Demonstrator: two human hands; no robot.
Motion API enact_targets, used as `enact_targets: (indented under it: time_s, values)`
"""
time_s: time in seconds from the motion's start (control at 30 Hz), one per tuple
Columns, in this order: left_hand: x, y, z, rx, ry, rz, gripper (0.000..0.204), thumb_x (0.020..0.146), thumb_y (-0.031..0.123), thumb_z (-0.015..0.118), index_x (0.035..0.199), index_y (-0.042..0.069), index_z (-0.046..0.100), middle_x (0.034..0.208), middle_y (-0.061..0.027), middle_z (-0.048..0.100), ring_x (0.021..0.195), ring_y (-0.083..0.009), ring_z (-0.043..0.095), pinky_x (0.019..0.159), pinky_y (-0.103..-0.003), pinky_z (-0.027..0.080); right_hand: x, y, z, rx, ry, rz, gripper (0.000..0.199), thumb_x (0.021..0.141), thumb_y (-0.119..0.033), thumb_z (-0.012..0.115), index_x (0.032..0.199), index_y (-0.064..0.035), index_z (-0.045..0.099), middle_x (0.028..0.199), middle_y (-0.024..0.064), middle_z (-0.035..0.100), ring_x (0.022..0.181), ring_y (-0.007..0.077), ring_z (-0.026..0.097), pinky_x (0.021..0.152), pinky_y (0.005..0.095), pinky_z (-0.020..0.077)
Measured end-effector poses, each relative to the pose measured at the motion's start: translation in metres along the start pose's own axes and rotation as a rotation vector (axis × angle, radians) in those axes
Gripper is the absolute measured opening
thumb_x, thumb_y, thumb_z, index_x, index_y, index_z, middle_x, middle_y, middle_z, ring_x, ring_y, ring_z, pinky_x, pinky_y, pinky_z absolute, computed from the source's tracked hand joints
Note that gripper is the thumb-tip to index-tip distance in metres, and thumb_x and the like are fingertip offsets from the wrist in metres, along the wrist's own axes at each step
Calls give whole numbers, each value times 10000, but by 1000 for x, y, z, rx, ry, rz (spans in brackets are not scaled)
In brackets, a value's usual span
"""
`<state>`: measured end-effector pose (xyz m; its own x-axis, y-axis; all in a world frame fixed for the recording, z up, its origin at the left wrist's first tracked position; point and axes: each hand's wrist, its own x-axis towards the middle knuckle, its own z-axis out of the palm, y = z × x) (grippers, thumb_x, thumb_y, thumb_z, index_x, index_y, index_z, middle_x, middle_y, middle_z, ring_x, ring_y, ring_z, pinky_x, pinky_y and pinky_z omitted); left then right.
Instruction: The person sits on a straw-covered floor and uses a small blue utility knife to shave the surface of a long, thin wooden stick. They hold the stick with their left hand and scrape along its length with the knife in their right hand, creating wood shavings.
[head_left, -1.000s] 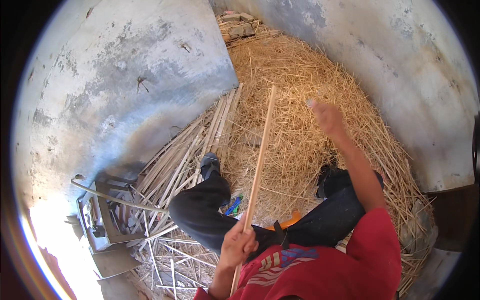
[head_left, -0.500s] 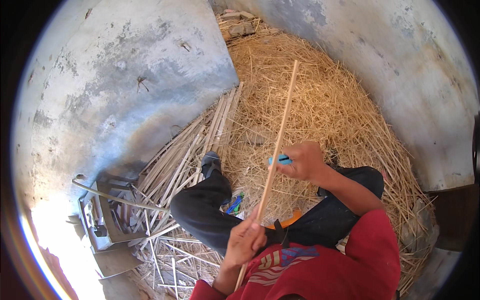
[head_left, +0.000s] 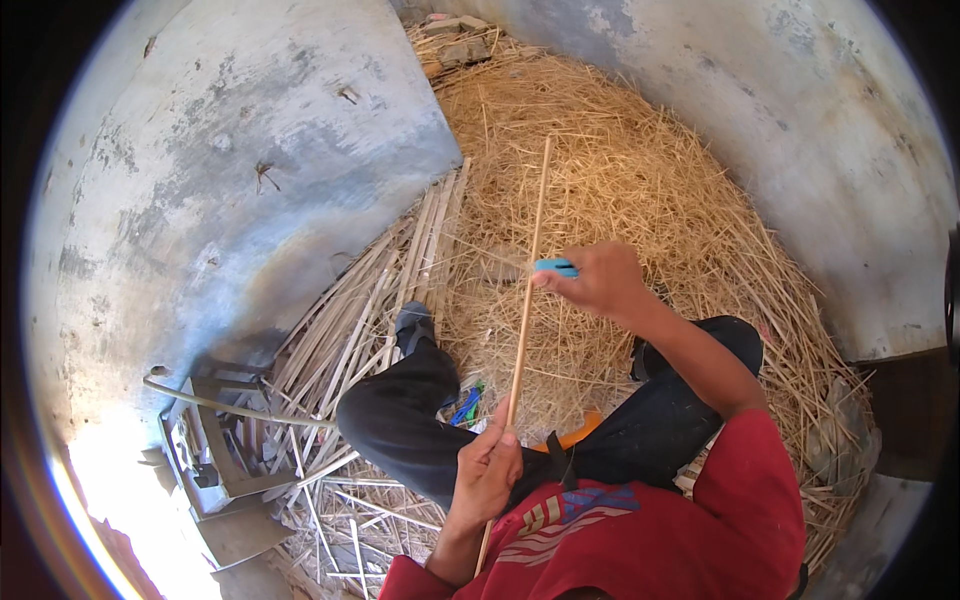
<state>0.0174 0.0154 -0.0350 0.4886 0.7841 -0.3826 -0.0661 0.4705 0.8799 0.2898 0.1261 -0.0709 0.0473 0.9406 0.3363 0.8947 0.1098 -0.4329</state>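
Right hand (head_left: 600,280) has slid slightly up the bamboo strip (head_left: 527,300), fingers curled around a blue-handled knife (head_left: 553,267) against it. Left hand (head_left: 487,470) fist-grips the strip's lower end, above the straw (head_left: 640,180).

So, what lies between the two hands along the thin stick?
In the head view, only a bare stretch of the stick runs from the left hand to the right hand, which holds a blue-handled tool; straw lies beneath.
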Motion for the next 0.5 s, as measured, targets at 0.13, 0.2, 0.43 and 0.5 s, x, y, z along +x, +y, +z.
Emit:
enact_targets:
  time_s: [0.13,0.2,0.43,0.5]
  values:
    - [-1,8,-1,129,44,46,472,1004,140,431,1444,18,313,634,57,390,539,-15,348,494,-187,320,-33,-46,-1,83,-72,-285,678,758,-747,536,492,-124,536,412,36,471,355,203,497,363,340,367]
    - [-4,13,0,208,73,15,464,997,112,442,1431,-6,330,673,54,443,583,-3,367,509,-175,316,-26,-33,4,67,-36,-284,673,766,-740,536,500,-122,550,425,37,484,362,203,503,366,341,370]
    - [-15,18,4,453,65,-2,449,980,78,446,1397,-61,350,1079,-105,609,903,-74,513,775,-196,414,-11,6,22,29,-23,-82,728,768,-792,439,532,-119,586,430,49,497,371,213,524,371,359,392]
    - [-13,18,2,455,81,27,448,981,83,443,1394,-66,350,1208,-157,584,1006,-96,509,849,-212,408,-24,-13,24,67,-40,-200,737,741,-811,450,516,-119,568,424,53,491,369,221,525,370,366,393]
